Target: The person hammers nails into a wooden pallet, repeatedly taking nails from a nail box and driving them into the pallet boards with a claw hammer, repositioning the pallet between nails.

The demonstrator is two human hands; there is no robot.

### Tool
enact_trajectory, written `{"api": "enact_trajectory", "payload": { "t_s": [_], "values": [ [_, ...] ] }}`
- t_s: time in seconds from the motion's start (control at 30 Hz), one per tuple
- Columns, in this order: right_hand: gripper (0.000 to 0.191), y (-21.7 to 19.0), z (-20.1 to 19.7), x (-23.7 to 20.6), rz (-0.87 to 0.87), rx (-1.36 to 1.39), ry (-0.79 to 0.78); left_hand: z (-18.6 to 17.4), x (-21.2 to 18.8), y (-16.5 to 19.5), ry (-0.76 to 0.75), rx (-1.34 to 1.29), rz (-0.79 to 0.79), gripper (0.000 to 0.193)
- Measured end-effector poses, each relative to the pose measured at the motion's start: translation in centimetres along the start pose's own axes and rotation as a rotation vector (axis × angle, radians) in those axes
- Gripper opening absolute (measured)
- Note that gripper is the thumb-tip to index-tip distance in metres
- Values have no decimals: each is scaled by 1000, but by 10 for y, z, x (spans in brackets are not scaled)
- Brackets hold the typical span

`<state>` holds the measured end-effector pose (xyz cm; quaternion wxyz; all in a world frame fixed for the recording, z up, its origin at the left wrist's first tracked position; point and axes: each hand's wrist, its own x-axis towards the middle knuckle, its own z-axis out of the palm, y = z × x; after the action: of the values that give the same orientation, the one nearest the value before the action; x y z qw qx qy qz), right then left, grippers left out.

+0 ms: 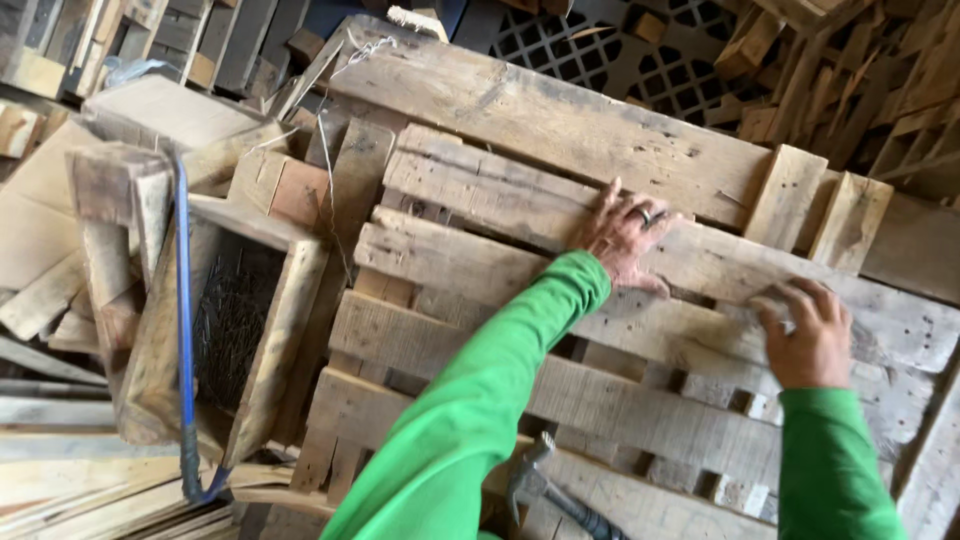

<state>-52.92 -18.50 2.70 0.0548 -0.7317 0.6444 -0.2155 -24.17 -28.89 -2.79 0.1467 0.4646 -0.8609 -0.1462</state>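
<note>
A weathered wooden pallet (470, 260) of slatted boards lies in front of me. My left hand (628, 238), in a green sleeve and with a ring on one finger, rests flat with spread fingers on a long loose board (700, 265) lying across the pallet. My right hand (810, 335) presses on the same board further right, fingers curled over its surface. A claw hammer (545, 490) lies on the pallet's near slats, below my left arm. Neither hand holds it.
An open wooden box (235, 330) holding dark nails stands left of the pallet, with a blue crowbar (184, 330) leaning across it. Scrap boards pile up at the left and top right. A dark lattice panel (610, 55) lies behind.
</note>
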Motion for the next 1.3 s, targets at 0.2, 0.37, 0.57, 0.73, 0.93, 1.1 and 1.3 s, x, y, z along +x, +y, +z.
{"api": "enact_trajectory", "payload": {
  "t_s": [0.2, 0.37, 0.57, 0.73, 0.93, 1.1, 1.3],
  "values": [
    [59, -8, 42, -20, 62, -88, 19, 14, -3, -13, 321, -33, 129, 81],
    [53, 34, -6, -64, 405, 160, 229, -1, -74, -11, 726, -115, -149, 61],
    [45, 103, -30, -134, 697, 446, 293, -64, -255, -31, 625, 219, -956, 82],
    [64, 149, -15, -137, 748, 665, 270, -70, -316, -52, 441, 54, -1392, 114],
    [57, 145, -30, -128, 818, 366, 90, -50, -326, -66, 473, 155, -1298, 118],
    [62, 121, -47, -147, 803, 136, 82, -44, -339, -73, 474, 168, -1267, 114],
    [81, 114, -42, -191, 702, 149, 217, -39, -343, -69, 557, 203, -1178, 113]
  ]
}}
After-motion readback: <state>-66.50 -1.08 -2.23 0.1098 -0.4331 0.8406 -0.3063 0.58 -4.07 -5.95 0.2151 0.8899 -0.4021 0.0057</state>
